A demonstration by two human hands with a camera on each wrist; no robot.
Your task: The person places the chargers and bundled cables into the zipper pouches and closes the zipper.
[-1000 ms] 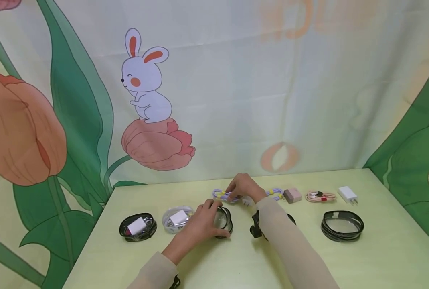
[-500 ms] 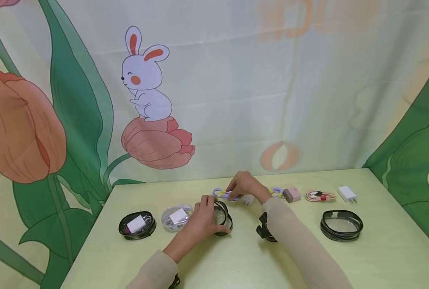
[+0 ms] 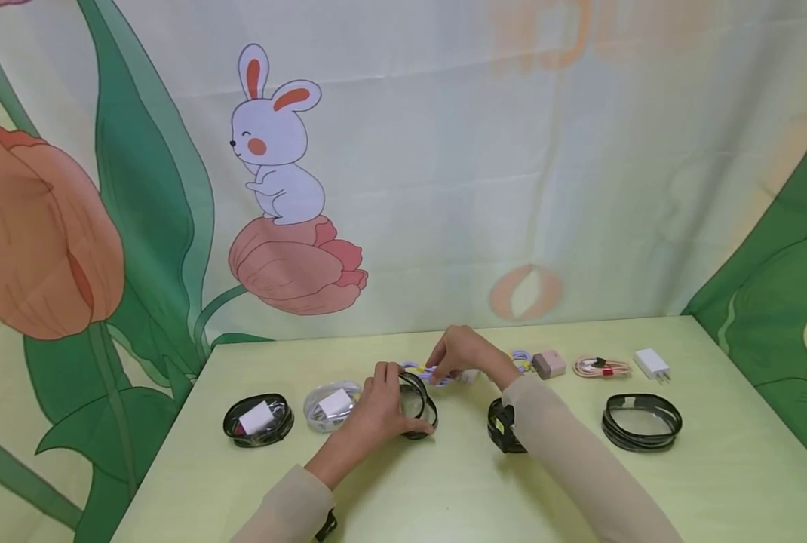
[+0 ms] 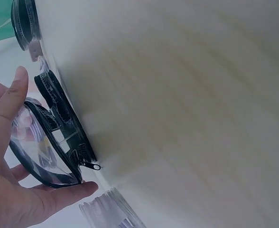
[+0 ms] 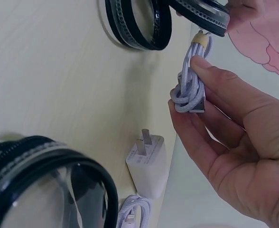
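Observation:
My left hand (image 3: pixel 376 411) holds the raised lid of a round clear case (image 3: pixel 425 411) with black zip trim, thumb and fingers at its rim. In the left wrist view the case is unzipped, its clear lid (image 4: pixel 40 147) tilted up and a zip pull (image 4: pixel 92 166) hanging at the side. Behind the case, my right hand (image 3: pixel 467 353) pinches a coiled lavender charging cable (image 5: pixel 191 90) with a yellow tie. The right wrist view shows the cable lifted between thumb and fingers. Near that hand lies a white charger plug (image 5: pixel 148 164), prongs showing.
Left stand a black-trimmed case (image 3: pixel 259 419) and a clear case (image 3: pixel 333 406), each with a white charger. Another black-trimmed case (image 3: pixel 642 422) is at right; one sits under my right forearm. Along the back lie a pink charger (image 3: pixel 549 364), pink cable (image 3: pixel 602 367) and white charger (image 3: pixel 652 363).
The left hand has tilted the case lid slightly more upright. My right hand keeps its place at the lavender cable, while its forearm has shifted a little to the right.

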